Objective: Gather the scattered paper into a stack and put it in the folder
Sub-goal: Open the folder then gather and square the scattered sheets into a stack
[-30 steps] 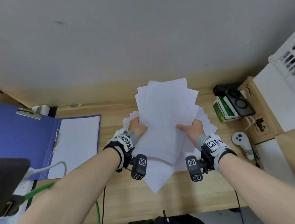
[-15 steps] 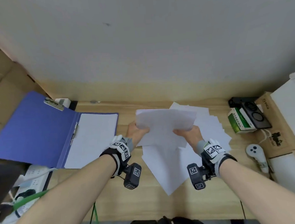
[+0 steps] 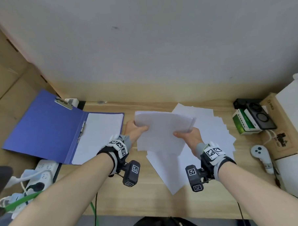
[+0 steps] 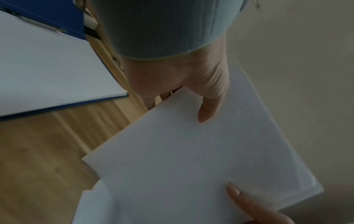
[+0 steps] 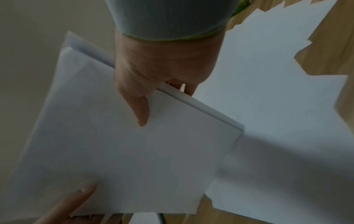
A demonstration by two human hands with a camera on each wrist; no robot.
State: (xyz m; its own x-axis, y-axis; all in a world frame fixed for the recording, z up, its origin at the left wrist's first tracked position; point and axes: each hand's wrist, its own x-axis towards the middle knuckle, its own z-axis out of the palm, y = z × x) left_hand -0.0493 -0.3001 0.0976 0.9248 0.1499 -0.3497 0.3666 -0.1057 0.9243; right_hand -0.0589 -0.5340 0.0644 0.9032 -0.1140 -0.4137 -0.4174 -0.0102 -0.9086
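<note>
1. Head view: stack of paper (image 3: 162,129) held off the bench (image 3: 148,195) between both hands, left hand (image 3: 134,131) gripping its left edge, right hand (image 3: 188,135) gripping its right edge, thumbs on top, fingers beneath.
2. Left wrist view: left thumb (image 4: 208,106) pressed on the top sheet, edges there squared fairly well. Right wrist view: right thumb (image 5: 140,110) likewise on top, stack's side edge showing several sheets flush.
3. Judged partly done: one bundle gathered, yet loose sheets (image 3: 212,132) left fanned on the bench under and to the right of the grip, one more (image 3: 168,171) jutting toward the body.
4. Folder (image 3: 48,127) open to the left of the grip, its white inner page (image 3: 98,132) exposed, nothing placed in it yet; clip (image 3: 63,103) at its far corner.
5. Room: bare bench between grip and folder, short clear path leftward. Right of the grip, green box (image 3: 244,124) and controller (image 3: 261,157) close to the loose sheets' edges; power strip (image 3: 43,170) near the folder's lower corner.
</note>
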